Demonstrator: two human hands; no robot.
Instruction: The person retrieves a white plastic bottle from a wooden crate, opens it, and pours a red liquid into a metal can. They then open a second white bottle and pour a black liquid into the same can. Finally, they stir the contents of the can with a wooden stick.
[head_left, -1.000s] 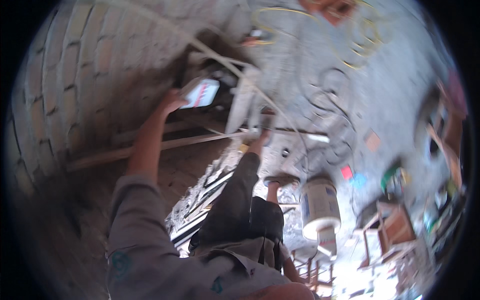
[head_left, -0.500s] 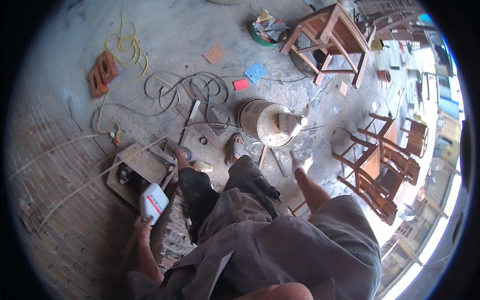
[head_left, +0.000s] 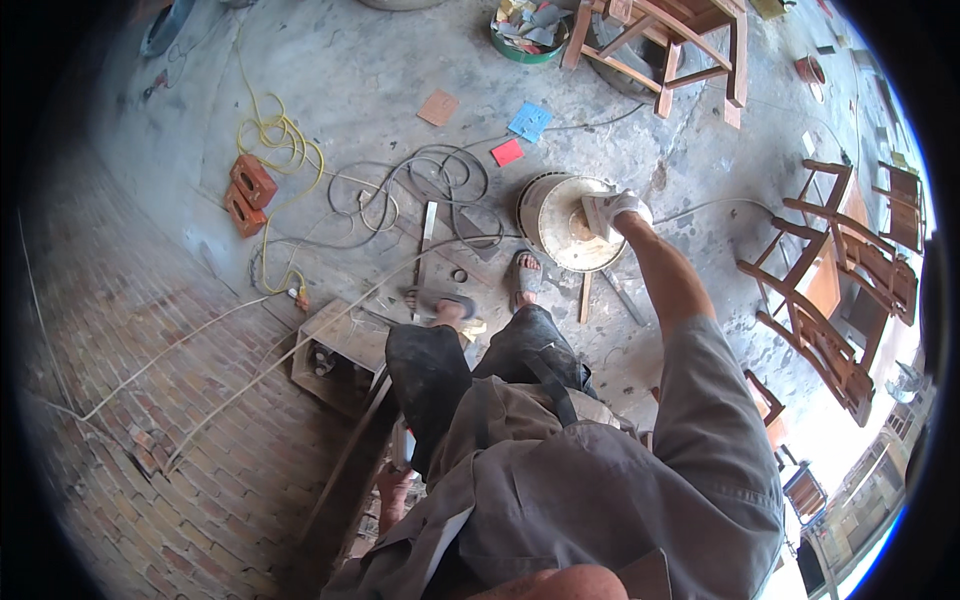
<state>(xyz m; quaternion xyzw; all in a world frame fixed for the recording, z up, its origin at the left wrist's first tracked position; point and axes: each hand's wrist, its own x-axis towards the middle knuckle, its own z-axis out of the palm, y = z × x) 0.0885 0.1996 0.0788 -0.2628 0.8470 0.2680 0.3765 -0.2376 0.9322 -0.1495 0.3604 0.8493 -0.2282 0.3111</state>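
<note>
My right hand [head_left: 632, 208], in a white glove, is closed on a white plastic bottle [head_left: 598, 215]. That bottle is at the top of a round, pale, stained bucket [head_left: 562, 238] standing bottom-up or lidded; I cannot tell which. Low beside my left thigh, my bare left hand [head_left: 394, 484] grips a white flat container [head_left: 402, 446]. My leg and clothing hide most of that container, and the fingers show only in part.
A wooden box [head_left: 335, 340] sits by my left leg near a brick wall [head_left: 190, 440]. Grey cable [head_left: 350, 235] loops across the floor, with two red bricks [head_left: 250, 195] beyond. Wooden chairs [head_left: 830, 270] stand at right; a green basin [head_left: 527, 50] of scraps lies ahead.
My gloved right hand has reached forward to the bottle on the bucket. My left hand has drawn its white container in toward my left leg. The whole view has shifted.
</note>
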